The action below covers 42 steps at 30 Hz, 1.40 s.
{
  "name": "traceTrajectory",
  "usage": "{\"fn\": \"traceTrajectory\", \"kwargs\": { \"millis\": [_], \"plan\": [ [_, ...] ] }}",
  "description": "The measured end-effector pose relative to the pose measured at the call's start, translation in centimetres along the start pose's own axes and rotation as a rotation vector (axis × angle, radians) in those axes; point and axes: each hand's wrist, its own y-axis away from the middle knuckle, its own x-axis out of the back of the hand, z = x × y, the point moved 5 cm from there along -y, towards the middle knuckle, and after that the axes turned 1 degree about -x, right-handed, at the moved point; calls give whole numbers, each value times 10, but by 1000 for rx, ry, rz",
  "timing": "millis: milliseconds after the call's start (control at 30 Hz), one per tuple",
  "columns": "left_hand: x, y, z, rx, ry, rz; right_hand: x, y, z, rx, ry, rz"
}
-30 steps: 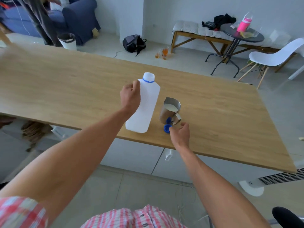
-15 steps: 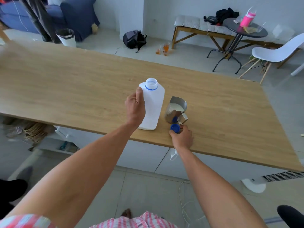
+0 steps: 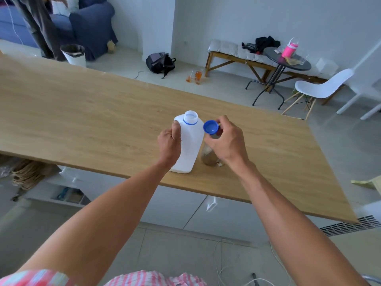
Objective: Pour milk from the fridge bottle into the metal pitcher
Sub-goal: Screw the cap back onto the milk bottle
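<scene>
Upper left: you see a blue armchair [image 3: 90, 27] and a white bin [image 3: 74, 54].
Upper right: a white chair [image 3: 323, 87], a round table [image 3: 286, 60].
Floor, top centre: a black backpack [image 3: 160, 62].

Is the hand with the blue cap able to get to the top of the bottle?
Probably yes. The right hand pinches the blue cap just beside the open bottle neck, with nothing between them. The left hand grips the bottle's side, leaving the top free.

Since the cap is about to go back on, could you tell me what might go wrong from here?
1. The right hand pinches the blue cap directly above the metal pitcher; a low wrist could knock it over.
2. The bottle stands near the wooden table edge, open; a crooked cap may cross-thread, and pressing down could tip the bottle if the left hand loosens.
</scene>
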Motion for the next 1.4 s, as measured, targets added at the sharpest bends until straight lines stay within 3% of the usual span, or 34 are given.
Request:
{"fn": "traceTrajectory", "kwargs": {
  "millis": [133, 333, 533, 667, 767, 867, 1067, 1400],
  "plan": [
    [0, -1, 0, 23, 27, -9, -2, -18, -23, 175, 150, -24],
    [2, -3, -1, 37, 64, -37, -5, -32, -43, 242, 184, -89],
    [3, -4, -1, 13, 58, -68, -5, -49, -68, 186, 148, -404],
    [2, -4, -1, -15, 42, -66, -5, -67, -83, 191, 323, -660],
    [2, -4, -1, -21, 57, -71, -11, -78, -93, 261, 491, -739],
    [1, -4, -2, -13, 66, -61, -13, -84, -100, 265, 581, -737],
    [-1, -3, -4, 35, 84, 0, -20, -82, -104, 77, 602, -667],
    [-2, -2, -2, 53, 54, 57, -22, -82, -97, 80, 602, -636]
  ]
}}
